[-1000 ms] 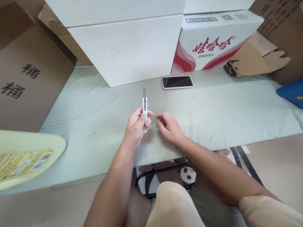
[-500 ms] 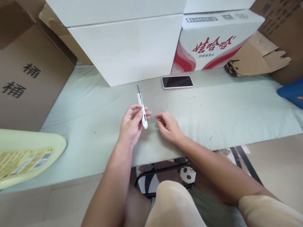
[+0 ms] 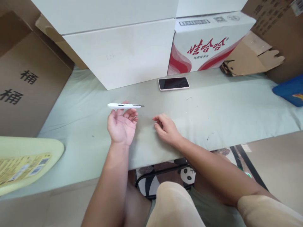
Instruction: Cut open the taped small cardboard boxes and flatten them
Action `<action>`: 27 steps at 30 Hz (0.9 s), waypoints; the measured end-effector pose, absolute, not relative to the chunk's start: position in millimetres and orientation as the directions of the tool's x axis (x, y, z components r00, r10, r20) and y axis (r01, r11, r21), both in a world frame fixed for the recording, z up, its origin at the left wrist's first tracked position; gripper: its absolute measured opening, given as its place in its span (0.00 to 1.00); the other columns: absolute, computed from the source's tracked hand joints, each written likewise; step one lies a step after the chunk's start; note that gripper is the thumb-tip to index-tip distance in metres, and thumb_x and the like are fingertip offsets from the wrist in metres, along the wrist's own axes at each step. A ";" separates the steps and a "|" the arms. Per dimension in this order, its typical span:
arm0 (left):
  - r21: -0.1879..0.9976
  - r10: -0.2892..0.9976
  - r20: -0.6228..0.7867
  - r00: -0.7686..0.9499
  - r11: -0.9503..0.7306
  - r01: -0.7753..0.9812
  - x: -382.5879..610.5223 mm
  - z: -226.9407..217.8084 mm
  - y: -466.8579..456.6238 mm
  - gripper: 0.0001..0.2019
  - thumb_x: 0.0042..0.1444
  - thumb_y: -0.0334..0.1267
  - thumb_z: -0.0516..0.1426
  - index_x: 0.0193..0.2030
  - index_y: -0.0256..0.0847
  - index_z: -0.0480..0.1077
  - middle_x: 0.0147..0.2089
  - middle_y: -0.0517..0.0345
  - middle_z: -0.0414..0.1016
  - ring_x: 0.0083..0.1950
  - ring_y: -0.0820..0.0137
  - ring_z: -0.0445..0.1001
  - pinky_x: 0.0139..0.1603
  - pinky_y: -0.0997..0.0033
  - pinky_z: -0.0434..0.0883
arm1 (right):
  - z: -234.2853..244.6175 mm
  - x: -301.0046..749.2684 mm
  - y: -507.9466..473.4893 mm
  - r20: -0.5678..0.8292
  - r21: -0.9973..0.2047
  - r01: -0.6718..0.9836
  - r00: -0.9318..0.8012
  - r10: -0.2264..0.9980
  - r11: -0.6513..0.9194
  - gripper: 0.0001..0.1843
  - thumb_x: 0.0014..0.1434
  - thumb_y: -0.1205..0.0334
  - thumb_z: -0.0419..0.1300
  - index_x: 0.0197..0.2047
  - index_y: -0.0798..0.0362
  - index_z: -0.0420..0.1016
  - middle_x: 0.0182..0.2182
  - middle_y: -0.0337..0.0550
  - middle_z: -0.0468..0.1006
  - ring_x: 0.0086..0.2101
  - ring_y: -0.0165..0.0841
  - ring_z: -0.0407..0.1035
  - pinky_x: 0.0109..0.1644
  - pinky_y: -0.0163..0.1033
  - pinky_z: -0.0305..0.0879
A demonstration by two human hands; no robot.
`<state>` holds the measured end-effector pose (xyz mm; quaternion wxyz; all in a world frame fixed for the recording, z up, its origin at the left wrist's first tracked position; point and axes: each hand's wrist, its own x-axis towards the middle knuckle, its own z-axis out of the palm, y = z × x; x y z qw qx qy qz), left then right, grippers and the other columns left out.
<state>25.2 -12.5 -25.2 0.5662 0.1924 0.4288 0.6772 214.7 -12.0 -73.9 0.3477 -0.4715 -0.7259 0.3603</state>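
Observation:
A white utility knife [image 3: 125, 106] lies level across the fingers of my left hand [image 3: 123, 127], its dark blade [image 3: 142, 106] out and pointing right. The palm faces up, with the thumb and fingertips against the knife's body and the other fingers loosely curled. To the right, my right hand [image 3: 167, 128] rests on the pale green cloth [image 3: 201, 110], side down. Its fingers are bent with a gap between thumb and forefinger, and nothing shows in them. Beyond the hands, a phone [image 3: 174, 83] with a dark screen lies flat on the cloth.
White cartons [image 3: 123, 53] stand along the back, beside a red-and-white printed carton [image 3: 208, 44]. A brown box [image 3: 28, 75] is at left, with a yellow-green container [image 3: 30, 164] in front. Folded cardboard [image 3: 251, 60] and a blue object [image 3: 290, 90] sit at right.
My left hand has turned palm up and shifted slightly left. The utility knife has swung from pointing away to pointing right. My right hand has stayed nearly still; the view has shifted a little.

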 end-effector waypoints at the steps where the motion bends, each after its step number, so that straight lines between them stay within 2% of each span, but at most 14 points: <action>1: 0.806 0.938 -0.206 -0.280 0.000 -0.592 25.3 -25.2 -12.3 0.22 0.57 0.59 0.59 0.46 0.45 0.81 0.42 0.49 0.83 0.41 0.65 0.80 0.38 0.70 0.77 | -73.7 214.7 -12.0 0.166 -0.853 0.430 -0.315 0.934 0.296 0.12 0.63 0.61 0.53 0.47 0.52 0.73 0.43 0.50 0.78 0.39 0.38 0.73 0.49 0.47 0.71; 3: 0.817 0.946 -0.173 -0.276 -0.018 -0.576 26.9 -23.8 -12.5 0.23 0.57 0.60 0.57 0.49 0.48 0.81 0.53 0.48 0.84 0.51 0.61 0.80 0.41 0.68 0.77 | -73.4 214.6 -12.2 0.166 -0.856 0.423 -0.321 0.932 0.298 0.13 0.63 0.60 0.53 0.47 0.52 0.73 0.43 0.50 0.78 0.40 0.38 0.73 0.49 0.47 0.71; 5: 0.823 0.950 -0.152 -0.274 -0.031 -0.567 29.5 -20.7 -13.2 0.24 0.57 0.61 0.57 0.50 0.51 0.82 0.64 0.52 0.79 0.62 0.58 0.77 0.46 0.67 0.78 | -72.9 214.6 -12.3 0.164 -0.856 0.423 -0.326 0.931 0.298 0.13 0.63 0.60 0.52 0.47 0.52 0.73 0.43 0.50 0.78 0.39 0.38 0.73 0.49 0.47 0.71; 8: 0.817 0.957 -0.147 -0.251 -0.026 -0.576 32.5 -15.5 -14.8 0.25 0.56 0.61 0.56 0.50 0.53 0.83 0.71 0.56 0.74 0.71 0.55 0.71 0.49 0.64 0.78 | -72.7 214.7 -12.3 0.161 -0.853 0.428 -0.327 0.931 0.298 0.12 0.63 0.61 0.52 0.47 0.51 0.73 0.44 0.50 0.78 0.39 0.37 0.73 0.48 0.45 0.71; 11: 0.789 0.961 -0.173 -0.214 0.005 -0.615 32.9 -12.7 -16.2 0.22 0.55 0.58 0.57 0.51 0.53 0.82 0.67 0.53 0.78 0.69 0.56 0.73 0.48 0.64 0.78 | -72.9 214.8 -12.3 0.164 -0.849 0.434 -0.328 0.930 0.302 0.11 0.63 0.61 0.52 0.47 0.51 0.73 0.44 0.49 0.78 0.40 0.37 0.73 0.48 0.45 0.70; 15: 0.780 0.970 -0.148 -0.191 -0.004 -0.626 31.4 -12.9 -17.5 0.21 0.48 0.47 0.59 0.50 0.53 0.81 0.59 0.52 0.82 0.60 0.59 0.77 0.43 0.69 0.77 | -73.1 214.6 -13.0 0.162 -0.847 0.436 -0.334 0.929 0.305 0.12 0.64 0.60 0.52 0.47 0.51 0.73 0.44 0.50 0.78 0.40 0.37 0.73 0.48 0.45 0.70; 18: 0.792 0.972 -0.120 -0.203 -0.030 -0.610 31.1 -13.5 -17.9 0.24 0.45 0.42 0.59 0.52 0.55 0.80 0.62 0.56 0.81 0.60 0.60 0.76 0.42 0.69 0.77 | -72.8 214.2 -13.4 0.161 -0.839 0.447 -0.343 0.926 0.311 0.12 0.64 0.60 0.52 0.47 0.51 0.73 0.44 0.50 0.78 0.40 0.38 0.73 0.48 0.45 0.70; 22: 0.799 0.973 -0.111 -0.204 -0.035 -0.600 30.8 -13.0 -17.8 0.28 0.42 0.41 0.58 0.54 0.57 0.80 0.68 0.60 0.76 0.64 0.59 0.74 0.44 0.69 0.78 | -71.1 213.4 -13.3 0.153 -0.832 0.457 -0.354 0.923 0.314 0.11 0.64 0.61 0.53 0.47 0.51 0.73 0.44 0.49 0.78 0.40 0.37 0.73 0.49 0.45 0.70; 27: 0.784 0.979 -0.121 -0.163 -0.007 -0.621 30.7 -13.3 -17.5 0.28 0.43 0.41 0.59 0.54 0.57 0.79 0.65 0.58 0.78 0.63 0.59 0.75 0.44 0.69 0.78 | -68.7 213.1 -13.9 0.146 -0.825 0.470 -0.357 0.923 0.313 0.12 0.65 0.60 0.52 0.48 0.51 0.73 0.45 0.50 0.78 0.41 0.38 0.73 0.49 0.45 0.70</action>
